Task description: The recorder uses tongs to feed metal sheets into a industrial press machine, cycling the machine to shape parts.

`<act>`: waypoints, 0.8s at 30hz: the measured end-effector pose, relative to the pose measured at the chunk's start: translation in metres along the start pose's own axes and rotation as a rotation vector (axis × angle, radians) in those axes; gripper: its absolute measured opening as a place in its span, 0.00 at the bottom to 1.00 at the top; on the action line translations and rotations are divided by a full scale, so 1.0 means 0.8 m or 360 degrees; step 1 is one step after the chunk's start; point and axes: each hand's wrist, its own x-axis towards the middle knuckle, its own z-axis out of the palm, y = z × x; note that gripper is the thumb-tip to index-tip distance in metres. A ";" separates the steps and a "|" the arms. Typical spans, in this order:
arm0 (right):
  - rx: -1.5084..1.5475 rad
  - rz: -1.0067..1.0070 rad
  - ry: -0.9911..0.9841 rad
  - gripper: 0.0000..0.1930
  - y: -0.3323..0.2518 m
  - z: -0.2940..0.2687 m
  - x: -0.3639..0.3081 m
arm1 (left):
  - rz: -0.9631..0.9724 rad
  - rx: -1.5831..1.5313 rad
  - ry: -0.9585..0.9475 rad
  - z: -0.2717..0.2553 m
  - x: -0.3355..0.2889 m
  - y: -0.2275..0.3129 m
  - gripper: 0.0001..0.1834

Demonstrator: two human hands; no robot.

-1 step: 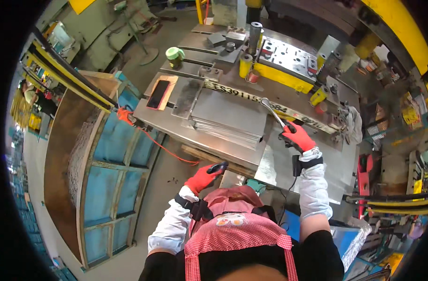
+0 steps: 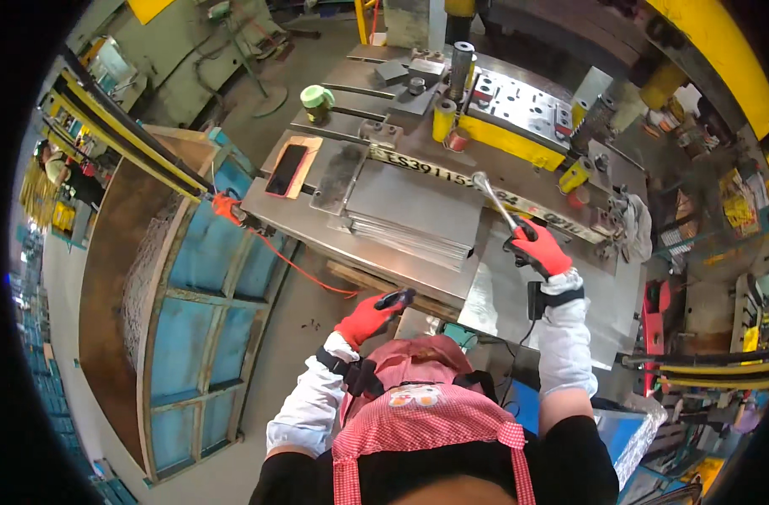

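When taking the stack of thin metal sheets [image 2: 418, 204] as landmark, locate it lying flat on the tabletop [image 2: 287, 222]. Find the rod tool [image 2: 498, 203] at its right, slanting from near the stack's rear right corner down toward the body. Observe the hands well apart: right hand [image 2: 538, 249] closed around the near end of the rod tool, to the right of the stack; left hand [image 2: 371, 316] in front of the stack, near the tabletop's front edge. Cannot tell whether empty or touching that edge.

Treat the rod tool as rigid and probably light enough for one-handed use; grip at the near end. Treat each sheet as thin, fairly stiff and likely slippery on its smooth face. Expect little weight singly, considerable weight as a full stack. Take hold at opposite edges, watching for possible sharpness. Allow for slight flexing if lifted by one corner. Beware of restricted access behind the stack, along the marked bar [image 2: 426, 167].
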 end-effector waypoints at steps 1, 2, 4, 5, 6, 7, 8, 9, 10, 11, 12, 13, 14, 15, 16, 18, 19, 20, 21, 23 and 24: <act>0.0094 -0.0151 0.0001 0.13 -0.010 0.002 -0.010 | 0.0207 -0.0430 -0.0141 0.004 0.009 0.004 0.22; 0.0173 -0.0241 -0.0051 0.14 -0.014 -0.001 -0.016 | 0.0420 -0.0855 -0.0284 0.006 0.017 0.011 0.22; 0.0160 -0.0342 0.0052 0.13 -0.037 0.008 -0.035 | 0.0622 -0.1049 -0.0470 0.007 0.022 0.057 0.21; 0.0159 -0.0332 0.0051 0.13 -0.036 0.012 -0.034 | 0.0473 -0.1192 -0.0511 0.009 0.027 0.073 0.22; 0.0120 -0.0236 0.0029 0.12 -0.039 0.014 -0.031 | 0.0473 -0.1198 -0.0512 0.014 0.031 0.077 0.22; 0.0087 -0.0150 0.0021 0.12 -0.038 0.010 -0.028 | 0.0514 -0.1104 -0.0511 0.022 0.039 0.081 0.22; 0.0072 -0.0112 -0.0114 0.10 -0.011 -0.002 -0.009 | 0.0554 -0.1011 -0.0507 0.030 0.043 0.085 0.22; 0.0017 -0.0085 -0.0129 0.10 0.010 -0.006 0.006 | 0.0551 -0.1028 -0.0543 0.036 0.040 0.093 0.22; -0.0042 -0.0062 -0.0137 0.10 0.025 -0.009 0.016 | 0.0558 -0.1025 -0.0634 0.041 0.047 0.085 0.22; -0.0252 -0.0155 -0.0097 0.10 0.044 -0.016 0.025 | 0.0541 -0.1028 -0.0672 0.047 0.052 0.078 0.22; -0.0010 -0.0164 -0.0142 0.11 0.060 -0.017 0.030 | 0.0520 -0.1030 -0.0696 0.052 0.053 0.072 0.23; 0.0045 -0.0252 -0.0061 0.12 0.063 -0.012 0.025 | 0.0511 -0.1157 -0.0711 0.057 0.049 0.075 0.23; 0.0102 -0.0339 0.0024 0.14 0.066 -0.009 0.018 | 0.0408 -0.1172 -0.0696 0.057 0.049 0.082 0.23; 0.0253 -0.0177 0.0053 0.22 0.017 0.020 -0.012 | 0.0442 -0.1365 -0.0767 0.053 0.062 0.068 0.24; 0.0258 -0.0181 0.0057 0.22 0.000 0.029 -0.029 | 0.0477 -0.1544 -0.0875 0.055 0.076 0.059 0.25; 0.0024 -0.0260 0.0148 0.27 -0.011 0.036 -0.048 | 0.0828 -0.2139 -0.0809 0.060 0.087 0.070 0.24; -0.0010 -0.0280 0.0167 0.28 -0.011 0.035 -0.055 | 0.0662 -0.2292 -0.0449 0.059 0.066 0.123 0.20; -0.0012 -0.0271 0.0200 0.28 -0.012 0.039 -0.063 | 0.0406 -0.2404 -0.0142 0.057 0.098 0.115 0.18; -0.0115 -0.0208 0.0247 0.28 -0.013 0.043 -0.071 | 0.0521 -0.1376 0.0214 0.056 0.098 0.114 0.17; -0.0146 -0.0253 0.0176 0.28 0.022 0.031 -0.073 | 0.0735 -0.0111 0.0490 0.040 0.115 0.071 0.17; -0.0053 -0.0143 0.0112 0.26 0.039 0.027 -0.084 | 0.0922 -0.0183 0.0564 0.043 0.102 0.077 0.16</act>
